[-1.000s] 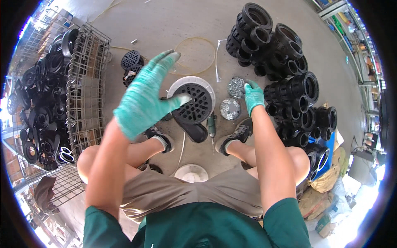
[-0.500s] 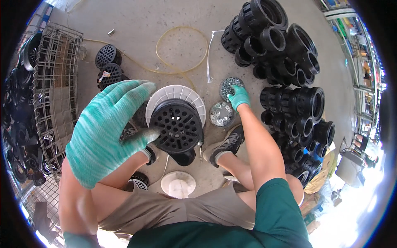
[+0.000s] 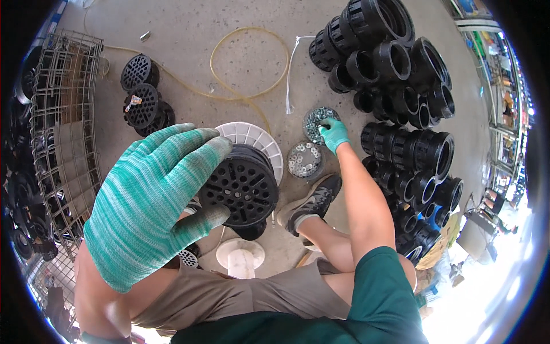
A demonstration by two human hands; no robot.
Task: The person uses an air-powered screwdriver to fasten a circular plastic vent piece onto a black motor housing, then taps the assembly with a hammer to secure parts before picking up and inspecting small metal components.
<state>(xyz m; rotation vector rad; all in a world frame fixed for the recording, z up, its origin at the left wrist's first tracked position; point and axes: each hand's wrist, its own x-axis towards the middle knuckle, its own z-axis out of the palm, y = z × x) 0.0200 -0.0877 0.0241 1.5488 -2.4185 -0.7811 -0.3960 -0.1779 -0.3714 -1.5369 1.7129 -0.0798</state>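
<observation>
Standing midway, as far as could be judged

At far left, several grated pieces [image 3: 142, 106] sat on the floor, perhaps finished. Nearer, the left hand [image 3: 146, 209] was spread, thumb well off the fingers, by the black perforated piece [image 3: 240, 192] in the middle; whether it touched was unclear, as was how much of that piece was done. Rightward, the right hand [image 3: 334, 136] dipped into small metal parts [image 3: 314, 122], its pinch impossible to tell. Black fittings [image 3: 404, 146] lay unhandled at right.
</observation>
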